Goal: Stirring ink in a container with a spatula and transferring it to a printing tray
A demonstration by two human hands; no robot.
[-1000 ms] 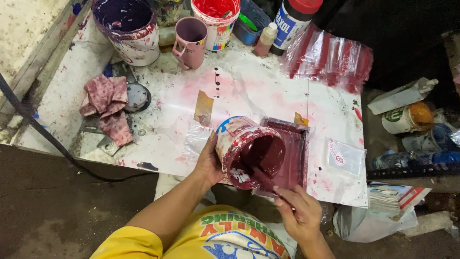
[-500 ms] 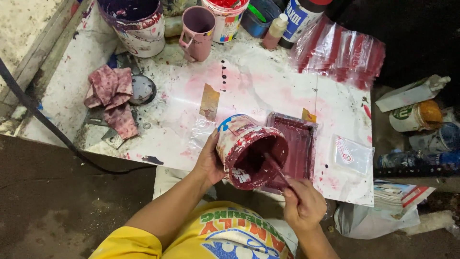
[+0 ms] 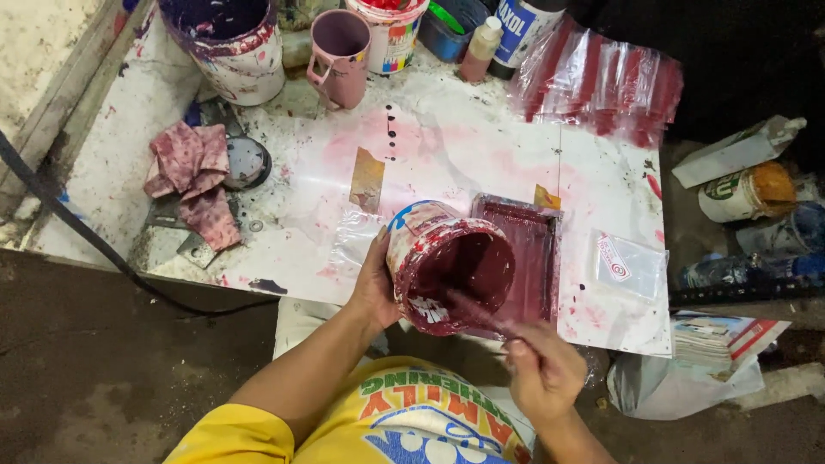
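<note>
Gripping the tilted maroon-stained paint can (image 3: 447,266), the left hand (image 3: 375,283) steadies it; the right hand (image 3: 543,374) pinches a stirring stick (image 3: 481,314); a clear labelled packet (image 3: 627,262) lies beside the can

A white worktop (image 3: 481,163) fills the middle here, smeared pink and spotted with dark paint, lit brightly from above while everything beyond its far edge sits in near-black shadow. Below its near edge the floor (image 3: 94,378) is dark, rough and stained, with a black cable (image 3: 77,232) curving across it. Off to the upper left there's a pale, speckled concrete surface (image 3: 43,60), edged by a worn ledge.
</note>
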